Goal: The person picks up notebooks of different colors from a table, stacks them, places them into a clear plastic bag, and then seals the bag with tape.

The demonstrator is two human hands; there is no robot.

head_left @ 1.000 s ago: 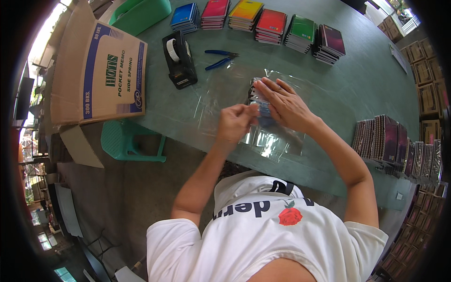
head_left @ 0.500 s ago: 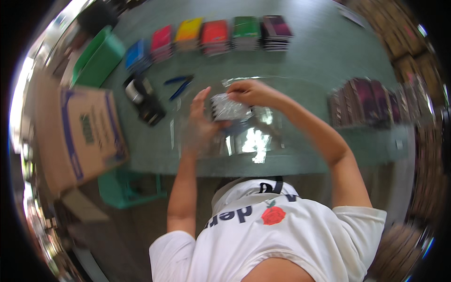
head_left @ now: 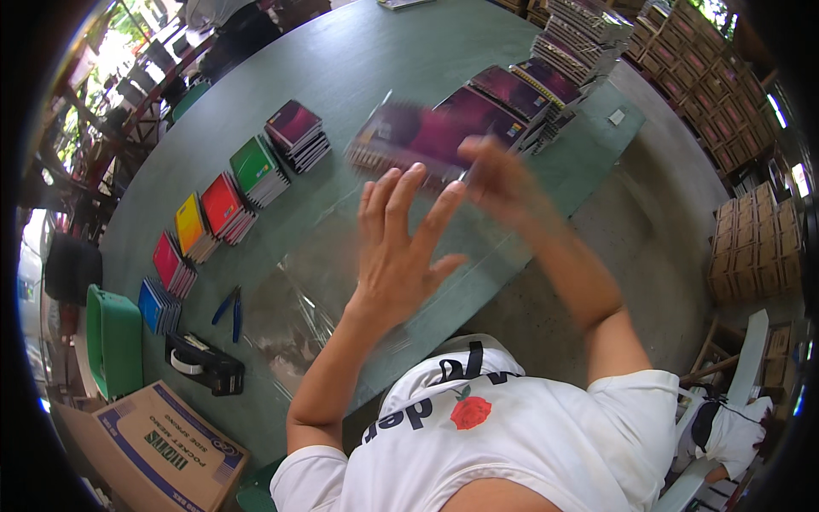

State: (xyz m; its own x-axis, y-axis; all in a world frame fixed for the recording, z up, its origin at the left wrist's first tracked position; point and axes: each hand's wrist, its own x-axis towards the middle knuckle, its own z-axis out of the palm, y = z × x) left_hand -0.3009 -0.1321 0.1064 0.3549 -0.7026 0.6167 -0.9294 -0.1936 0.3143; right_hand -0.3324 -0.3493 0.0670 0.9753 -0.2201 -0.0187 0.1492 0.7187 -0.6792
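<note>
Right hand (head_left: 499, 175), blurred, appears to grasp a dark-covered notebook (head_left: 409, 136) lying crosswise just left of it, grip uncertain; left hand (head_left: 401, 247), fingers spread and empty, hovers nearer the person, over the green table (head_left: 358, 60).

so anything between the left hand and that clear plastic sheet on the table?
Nothing visible. The left hand is open, fingers spread, over the clear plastic sheet; whether it touches is unclear. The blurred right hand is at the purple notebooks.
</note>
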